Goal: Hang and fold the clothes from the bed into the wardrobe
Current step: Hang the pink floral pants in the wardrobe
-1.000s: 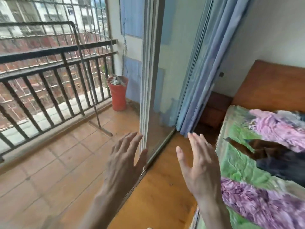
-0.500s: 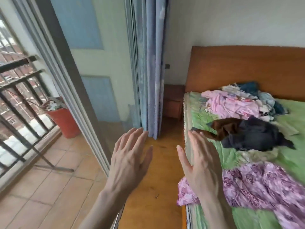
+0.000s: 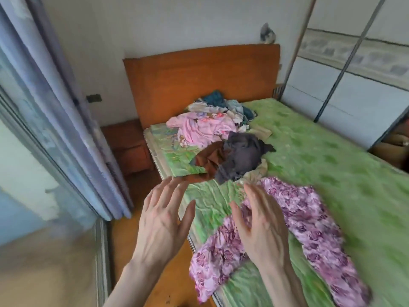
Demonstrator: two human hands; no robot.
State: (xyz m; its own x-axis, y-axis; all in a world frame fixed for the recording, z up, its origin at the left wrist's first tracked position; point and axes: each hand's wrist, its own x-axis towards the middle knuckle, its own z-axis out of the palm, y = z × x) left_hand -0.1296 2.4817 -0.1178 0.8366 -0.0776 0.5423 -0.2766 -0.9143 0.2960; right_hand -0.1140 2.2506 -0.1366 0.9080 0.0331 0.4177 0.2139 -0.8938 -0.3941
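Note:
Clothes lie on a bed with a green cover [image 3: 321, 156]. Nearest me is a pink and purple floral garment [image 3: 305, 220], spread across the bed's left edge and hanging over it. Beyond it sit a dark grey garment [image 3: 241, 158] and a brown one [image 3: 210, 160]. A pink garment [image 3: 199, 129] and a heap of mixed clothes [image 3: 223, 106] lie by the headboard. My left hand [image 3: 163, 220] and right hand [image 3: 261, 227] are raised in front of me, fingers spread and holding nothing. The right hand hovers over the floral garment. The wardrobe [image 3: 354, 89] with sliding doors stands to the right of the bed.
A wooden headboard [image 3: 199, 78] backs the bed and a low wooden nightstand [image 3: 128, 147] sits at its left. A blue curtain [image 3: 73, 120] and a sliding glass door [image 3: 33, 196] line the left side. Wooden floor [image 3: 141, 231] runs between door and bed.
The view has swung right from the balcony to the bed, bringing the clothes and wardrobe into sight. Both hands stay raised, spread and holding nothing.

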